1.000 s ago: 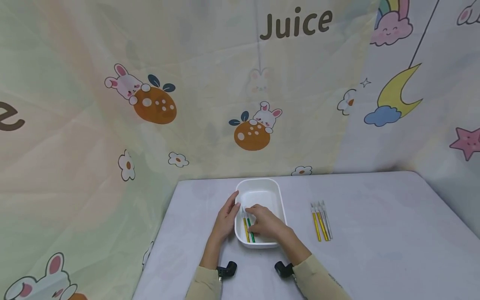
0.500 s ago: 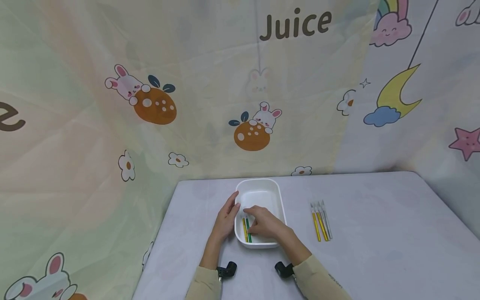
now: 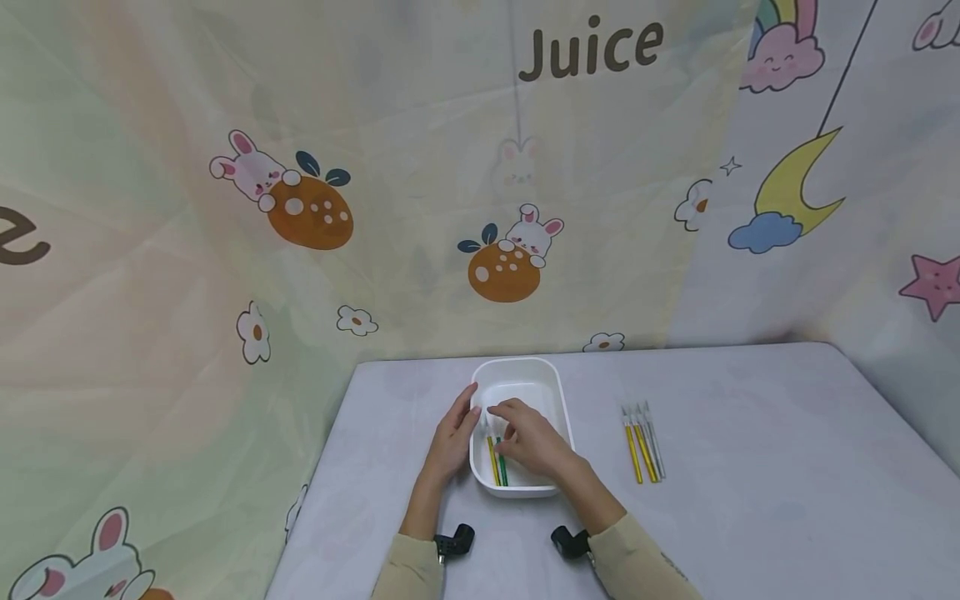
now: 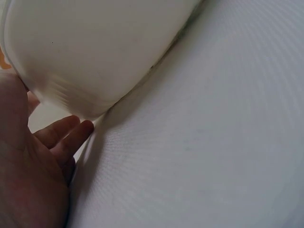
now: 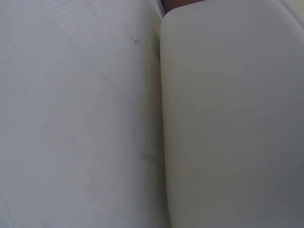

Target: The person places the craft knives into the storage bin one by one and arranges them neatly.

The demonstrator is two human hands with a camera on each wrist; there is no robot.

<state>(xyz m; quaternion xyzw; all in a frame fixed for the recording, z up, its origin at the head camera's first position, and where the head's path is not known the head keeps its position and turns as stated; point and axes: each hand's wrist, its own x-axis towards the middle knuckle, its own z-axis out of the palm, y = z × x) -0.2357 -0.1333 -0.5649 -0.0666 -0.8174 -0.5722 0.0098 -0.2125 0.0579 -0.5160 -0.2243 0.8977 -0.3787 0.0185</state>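
In the head view, a white tray [image 3: 560,392] stands at the table's middle. My left hand [image 3: 452,433] rests against its left side, thumb at the rim. The left wrist view shows straight fingers [image 4: 71,135] touching the outer wall. Inside the tray, a thin yellow pen-like stick [image 3: 493,463] and a green one [image 3: 502,472] lie side by side along the left wall, pale tips pointing away from me. Over them hovers my right hand [image 3: 534,440], thumb and index finger spread apart with nothing between them. It partly covers the tray floor.
Right of the tray, several similar sticks, yellow and silver [image 3: 642,446], lie in a row on the white tabletop [image 3: 765,467]. A printed cloth wall [image 3: 420,275] hangs directly behind the table. Each wrist wears a black camera [image 3: 453,542].
The two sticks in the tray shifted slightly left, then back right. My right hand has lifted a little away, its thumb moving off the green stick. The left hand stays put.
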